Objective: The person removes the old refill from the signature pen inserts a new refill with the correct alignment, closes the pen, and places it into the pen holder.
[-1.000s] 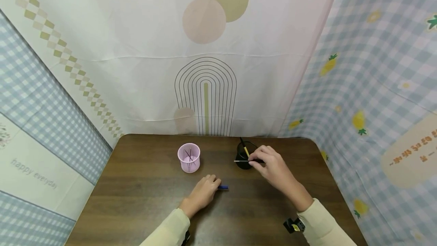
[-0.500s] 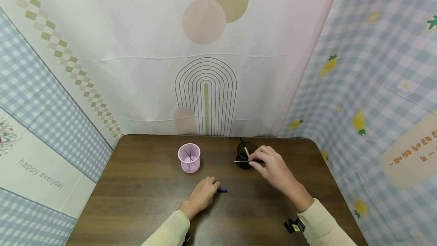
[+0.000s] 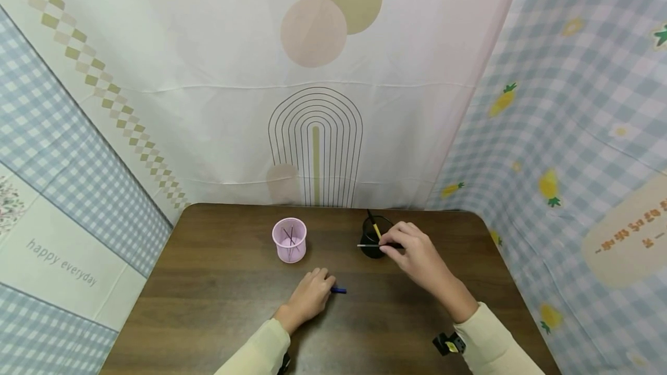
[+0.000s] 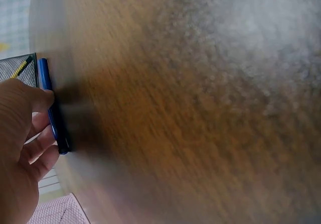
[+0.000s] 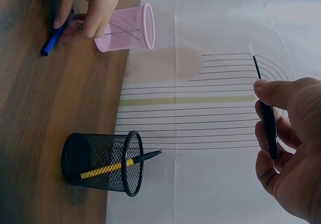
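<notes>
Pinching left hand: thumb and bent fingers grip a blue pen; whether it touches the table is unclear.
Right hand: thumb and curled fingers hold a thin black tool near the black mesh cup.
Black mesh cup: upright, yellow pen leaning inside.
Pink cup: upright, beyond the left hand.

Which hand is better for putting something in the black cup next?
Probably the right hand: it pinches a thin black stick close to the black cup. The left hand holds a blue pen, farther from that cup.
</notes>
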Demonstrator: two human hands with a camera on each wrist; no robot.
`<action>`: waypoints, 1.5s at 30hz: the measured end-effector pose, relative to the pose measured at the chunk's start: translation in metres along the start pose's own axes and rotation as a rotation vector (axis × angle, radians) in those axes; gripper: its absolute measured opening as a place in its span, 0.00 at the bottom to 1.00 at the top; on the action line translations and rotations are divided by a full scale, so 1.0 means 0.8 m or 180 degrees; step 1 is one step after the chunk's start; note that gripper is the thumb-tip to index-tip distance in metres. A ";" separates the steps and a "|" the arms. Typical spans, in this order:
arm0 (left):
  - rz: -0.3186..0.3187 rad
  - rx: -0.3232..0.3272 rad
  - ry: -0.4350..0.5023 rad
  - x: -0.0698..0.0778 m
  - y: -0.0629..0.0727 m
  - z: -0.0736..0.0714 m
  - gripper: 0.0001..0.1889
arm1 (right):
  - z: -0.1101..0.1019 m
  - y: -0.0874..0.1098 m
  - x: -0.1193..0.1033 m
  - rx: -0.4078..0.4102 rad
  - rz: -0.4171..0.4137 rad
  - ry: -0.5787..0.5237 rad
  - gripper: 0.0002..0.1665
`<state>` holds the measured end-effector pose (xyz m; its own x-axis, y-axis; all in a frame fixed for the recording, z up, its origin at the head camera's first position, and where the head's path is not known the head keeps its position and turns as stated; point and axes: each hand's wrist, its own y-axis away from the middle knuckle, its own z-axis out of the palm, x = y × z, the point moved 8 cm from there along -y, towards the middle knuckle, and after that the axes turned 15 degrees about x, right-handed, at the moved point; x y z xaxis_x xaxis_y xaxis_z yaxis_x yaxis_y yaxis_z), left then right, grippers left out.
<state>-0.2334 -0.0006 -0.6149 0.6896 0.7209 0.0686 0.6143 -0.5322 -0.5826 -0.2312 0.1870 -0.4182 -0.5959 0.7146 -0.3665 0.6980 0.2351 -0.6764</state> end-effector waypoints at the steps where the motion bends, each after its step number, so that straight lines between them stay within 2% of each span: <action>1: -0.0014 -0.0004 0.0017 0.000 0.000 0.000 0.06 | 0.000 0.000 0.000 0.0007 -0.0011 -0.0003 0.11; 7: -0.0078 0.0044 0.0105 -0.004 -0.003 -0.007 0.09 | -0.001 -0.002 -0.002 0.0063 -0.0075 -0.0051 0.11; 11: -0.0043 0.0235 0.0066 -0.008 -0.010 -0.019 0.12 | -0.002 -0.002 -0.003 0.0115 -0.0091 -0.0127 0.10; 15: -0.0032 0.0483 0.0077 -0.013 -0.027 -0.042 0.12 | -0.004 -0.002 -0.003 0.0181 -0.0103 -0.0222 0.10; 22: -0.0060 0.0905 0.0407 -0.014 -0.064 -0.094 0.16 | -0.007 -0.003 -0.004 0.0263 -0.0111 -0.0315 0.13; 30: -0.0039 0.1230 0.0594 -0.002 -0.101 -0.147 0.23 | -0.008 -0.005 -0.007 0.0302 -0.0166 -0.0367 0.13; 36: 0.0149 0.1527 0.0659 0.015 -0.120 -0.181 0.25 | -0.008 -0.007 -0.009 0.0293 -0.0161 -0.0369 0.12; 40: 0.0277 0.1633 0.0660 0.026 -0.130 -0.198 0.22 | -0.008 -0.007 -0.011 0.0337 -0.0212 -0.0402 0.13; 45: 0.0408 0.1646 0.0531 0.038 -0.139 -0.211 0.20 | -0.008 -0.007 -0.013 0.0378 -0.0243 -0.0466 0.14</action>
<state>-0.2160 0.0061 -0.4112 0.8236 0.5624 0.0736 0.2821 -0.2935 -0.9134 -0.2268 0.1826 -0.4067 -0.7027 0.5923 -0.3943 0.6019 0.1993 -0.7733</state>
